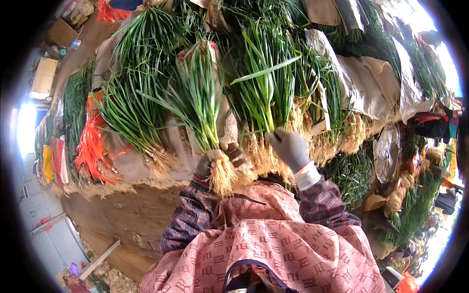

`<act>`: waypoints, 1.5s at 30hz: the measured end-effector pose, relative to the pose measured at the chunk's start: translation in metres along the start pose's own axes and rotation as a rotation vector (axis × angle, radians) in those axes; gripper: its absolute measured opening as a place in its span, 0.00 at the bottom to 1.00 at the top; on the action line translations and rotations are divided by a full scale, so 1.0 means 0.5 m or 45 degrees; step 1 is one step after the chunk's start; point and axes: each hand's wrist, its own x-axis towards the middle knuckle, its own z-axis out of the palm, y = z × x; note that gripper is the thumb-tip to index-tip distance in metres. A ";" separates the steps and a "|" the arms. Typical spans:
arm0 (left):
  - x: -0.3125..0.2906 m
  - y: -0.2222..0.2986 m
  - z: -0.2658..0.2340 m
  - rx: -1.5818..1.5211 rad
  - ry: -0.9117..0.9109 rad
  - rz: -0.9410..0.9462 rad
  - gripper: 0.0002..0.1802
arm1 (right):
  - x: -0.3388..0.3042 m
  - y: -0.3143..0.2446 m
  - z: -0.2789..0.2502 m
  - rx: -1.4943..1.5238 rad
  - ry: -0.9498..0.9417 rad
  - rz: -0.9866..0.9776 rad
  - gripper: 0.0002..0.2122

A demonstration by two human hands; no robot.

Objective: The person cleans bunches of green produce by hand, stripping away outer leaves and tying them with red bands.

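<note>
My left hand point(209, 161), in a grey glove, is closed round the base of a bunch of long-leaved green plants point(204, 105). The bunch stands upright, its pale stringy roots point(223, 178) hanging below the fingers. My right hand point(291, 150), gloved too, pinches the lower stem of a small green shoot point(264, 88) with wide, flat leaves. That shoot lies in front of a thick pile of similar plants point(283, 63). To the left of the held bunch rests another fanned bunch point(132, 100), roots toward me.
Red plastic strips point(93, 141) hang on the left of the work surface. Brown paper sheets point(373, 83) cover plants at the right. More roots point(325, 149) line the front edge. A pink patterned apron point(273, 244) covers my front. Further greens point(415, 210) lie at the far right.
</note>
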 end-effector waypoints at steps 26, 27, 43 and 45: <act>-0.073 0.005 -0.080 -0.217 0.055 -0.217 0.14 | 0.096 -0.061 0.177 1.322 -0.123 0.408 0.12; -0.087 0.007 -0.095 -0.234 0.031 -0.191 0.17 | 0.095 -0.039 0.145 1.442 -0.119 0.408 0.12; -0.045 -0.006 -0.059 -0.036 0.203 -0.211 0.26 | -0.004 0.044 0.117 -0.083 -0.373 0.222 0.20; -0.053 0.001 -0.062 0.008 0.252 -0.246 0.27 | -0.003 -0.021 0.068 -0.267 -0.251 0.162 0.18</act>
